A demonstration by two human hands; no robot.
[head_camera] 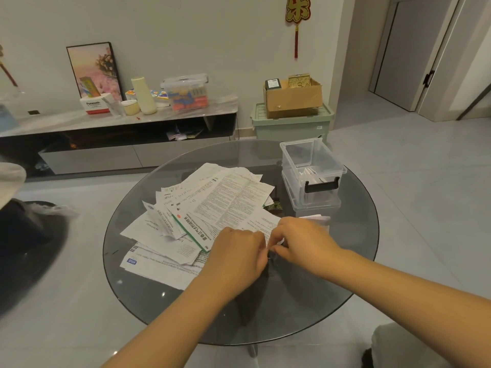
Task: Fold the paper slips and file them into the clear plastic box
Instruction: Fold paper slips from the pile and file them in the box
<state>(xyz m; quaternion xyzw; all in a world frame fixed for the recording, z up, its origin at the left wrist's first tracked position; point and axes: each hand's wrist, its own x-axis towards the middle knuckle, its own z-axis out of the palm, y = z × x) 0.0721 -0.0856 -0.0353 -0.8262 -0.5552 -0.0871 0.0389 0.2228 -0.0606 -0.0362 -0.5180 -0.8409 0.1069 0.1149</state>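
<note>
Round glass bench, dark, smooth surface. Loose heap of unfolded paper slips spread over its middle and left, overlapping. Clear plastic box at the far right of the bench, lid off, black latch facing the camera; a few white folded slips lie inside it, well short of full.

Left hand and right hand meet at the near edge of the heap, fingers curled, both pinching one small slip, mostly hidden between them. Fold stage: cannot tell.

Risks, as judgement: the forearms pass close over the heap, so a sweep could push sheets off the slick glass. A loose crease could spring open in the box.
</note>
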